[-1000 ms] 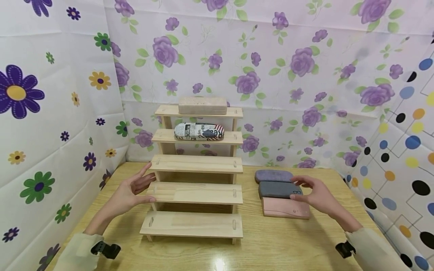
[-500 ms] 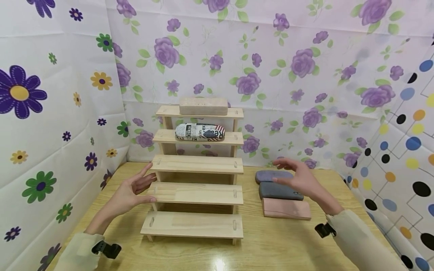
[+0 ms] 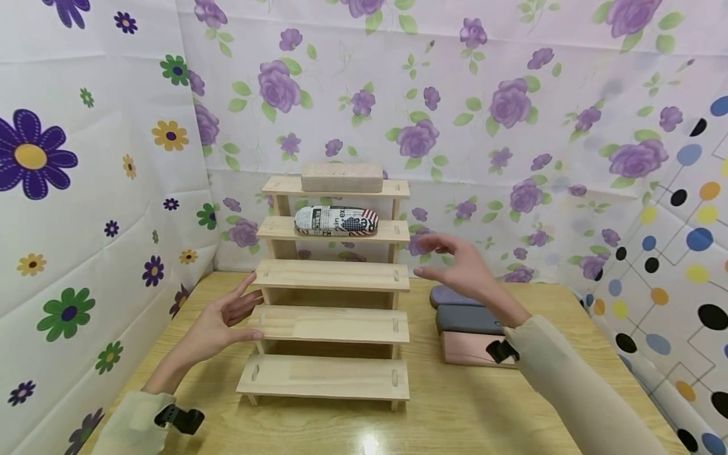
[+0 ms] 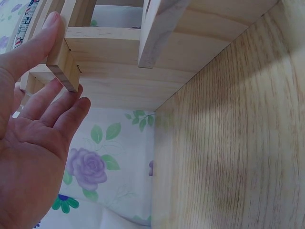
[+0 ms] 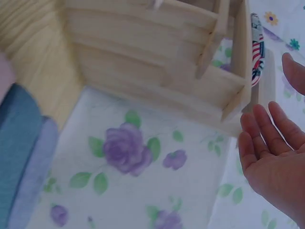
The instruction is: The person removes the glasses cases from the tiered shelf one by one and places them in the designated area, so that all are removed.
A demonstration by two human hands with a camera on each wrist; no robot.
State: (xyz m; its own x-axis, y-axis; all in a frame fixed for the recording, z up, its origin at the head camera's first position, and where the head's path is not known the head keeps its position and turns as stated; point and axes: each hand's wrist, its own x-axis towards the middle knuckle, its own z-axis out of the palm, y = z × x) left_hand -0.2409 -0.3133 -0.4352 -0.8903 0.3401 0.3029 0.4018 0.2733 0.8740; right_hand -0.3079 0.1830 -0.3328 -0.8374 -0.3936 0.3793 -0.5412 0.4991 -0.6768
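Observation:
A five-tier wooden step rack (image 3: 341, 327) stands on the table. My left hand (image 3: 216, 323) grips its left side, thumb on one shelf end and fingers round behind it; the left wrist view shows thumb and fingers on either side of the board (image 4: 64, 62). My right hand (image 3: 457, 265) is in the air just right of the rack, fingers apart and holding nothing. On the second tier from the top lies a newsprint-and-flag glasses case (image 3: 335, 221). A beige, box-like glasses case (image 3: 341, 177) sits on the top tier.
Right of the rack, three more cases lie in a row on the table (image 3: 455, 404): purple (image 3: 446, 296), dark blue-grey (image 3: 466, 319) and pink (image 3: 466, 349). My right forearm partly covers them. Flowered cloth (image 3: 341, 76) hangs close behind the rack.
My right hand has moved up and left, from over the cases on the table to beside the rack's upper tiers. The left hand stays at the rack; the cases have not moved.

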